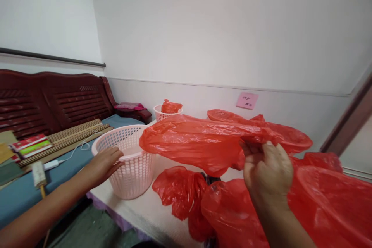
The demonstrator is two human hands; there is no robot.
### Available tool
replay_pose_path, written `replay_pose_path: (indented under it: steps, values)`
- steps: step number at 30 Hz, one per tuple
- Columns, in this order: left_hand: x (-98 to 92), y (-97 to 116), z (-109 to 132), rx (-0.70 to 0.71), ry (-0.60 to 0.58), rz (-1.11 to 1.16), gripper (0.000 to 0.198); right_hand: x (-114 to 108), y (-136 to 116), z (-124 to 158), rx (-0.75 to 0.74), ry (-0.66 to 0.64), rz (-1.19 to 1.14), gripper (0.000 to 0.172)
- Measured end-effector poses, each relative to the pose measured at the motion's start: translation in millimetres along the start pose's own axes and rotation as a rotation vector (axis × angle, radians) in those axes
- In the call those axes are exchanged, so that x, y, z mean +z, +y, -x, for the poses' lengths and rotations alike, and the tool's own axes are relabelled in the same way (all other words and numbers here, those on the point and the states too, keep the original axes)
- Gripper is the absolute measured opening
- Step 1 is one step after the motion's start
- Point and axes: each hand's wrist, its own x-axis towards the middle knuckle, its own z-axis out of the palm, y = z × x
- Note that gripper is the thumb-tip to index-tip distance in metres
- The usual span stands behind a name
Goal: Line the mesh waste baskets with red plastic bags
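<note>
A pale pink plastic basket (132,174) with a perforated wall stands upright at the near left of the white table. My left hand (107,162) grips its near rim, fingers bent over the edge. My right hand (269,166) is closed on a red plastic bag (186,139), pinching its gathered right end. The bag stretches leftward, puffed out, and its left end overlaps the basket's right rim. Below it lies a crumpled red plastic bag (181,190). Another red bag (232,213) bulges beside my right forearm.
Red bags cover basket-like shapes at the right (337,197) and back (223,116). A smaller pink basket (161,116) with a red bundle (171,106) stands behind. Left are a wooden bench (52,100), books (31,145) and a power strip (39,174). A pink note (247,100) hangs on the wall.
</note>
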Motion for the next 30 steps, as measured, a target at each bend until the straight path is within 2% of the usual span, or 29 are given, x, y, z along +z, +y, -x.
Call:
replay_pose_path:
  steps: [4,9,11,14,18,22,24,27,30]
  values:
    - [-2.3,9.7,2.2,-0.005,0.045,0.088,0.026,-6.2,7.6,0.8,0.039,0.026,0.002,0.016]
    - [2.6,21.4,18.9,0.004,0.016,0.088,0.026,-12.9,6.6,-5.6,0.024,0.035,0.003,0.016]
    - [5.1,24.2,27.1,0.019,0.042,0.089,0.034,-15.2,2.8,-9.3,0.013,0.047,0.000,0.014]
    - [6.9,35.2,31.0,0.034,0.126,0.066,0.057,-16.2,-3.3,-12.4,0.005,0.056,-0.003,0.012]
    - [8.0,66.5,6.8,0.046,0.195,0.079,0.082,-11.3,-9.3,-11.2,0.007,0.052,-0.011,0.010]
    - [9.0,90.8,-45.9,0.049,0.312,0.182,0.099,-5.6,-14.0,-11.2,-0.005,0.027,-0.039,0.014]
    - [8.8,94.3,-71.9,0.038,0.297,0.289,0.082,-5.6,-15.7,-13.5,-0.009,0.006,-0.040,0.015]
    - [5.3,94.2,-95.3,0.012,0.235,0.408,0.028,-12.9,-14.3,-20.0,0.009,-0.043,-0.007,0.015]
    - [-10.5,95.8,-94.7,-0.085,0.279,0.462,0.016,-32.5,-4.7,-30.7,0.072,-0.084,0.085,0.016]
